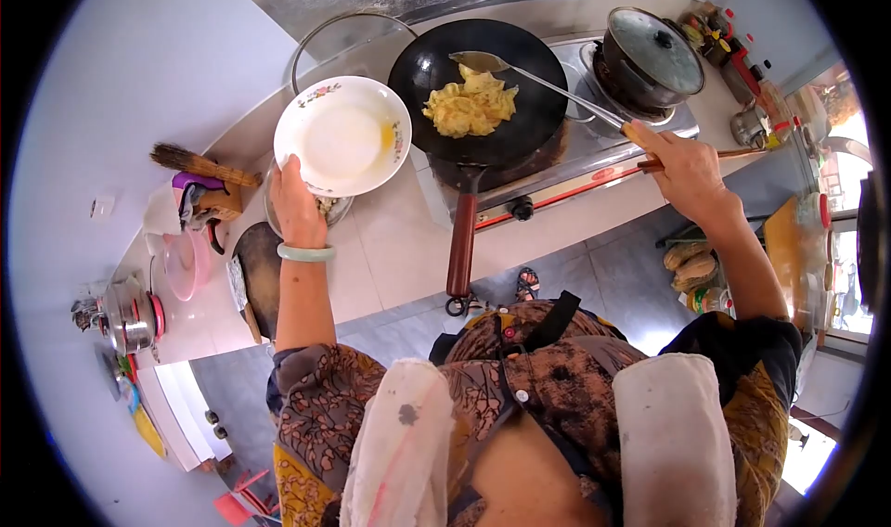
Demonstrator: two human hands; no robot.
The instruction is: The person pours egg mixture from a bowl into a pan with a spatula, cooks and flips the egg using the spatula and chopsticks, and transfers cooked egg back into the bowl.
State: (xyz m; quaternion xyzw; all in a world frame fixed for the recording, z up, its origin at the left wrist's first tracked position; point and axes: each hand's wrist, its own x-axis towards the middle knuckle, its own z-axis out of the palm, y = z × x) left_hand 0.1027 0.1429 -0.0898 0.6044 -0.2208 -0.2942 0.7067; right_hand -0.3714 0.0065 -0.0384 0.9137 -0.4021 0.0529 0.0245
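My left hand (299,207) grips the near left rim of a white plate (339,137) with a floral border, tilted beside the wok. Some yellow liquid lies at the plate's right side. In the black wok (529,109) rests a clump of cooked scrambled egg (471,105). My right hand (685,170) is closed around the wooden-ended handle of a metal spatula (561,88), whose head is in the wok just above the egg. Thin brown sticks (733,154), seemingly chopsticks, pass under the same hand. The wok's wooden handle (461,239) points toward me.
A lidded pot (654,52) stands on the stove (599,151) to the right. Behind the plate leans a glass lid (343,40). At left are a knife block (218,200), a brush (200,162), a pink basin (188,263) and a round board (258,276). Bottles line the right corner.
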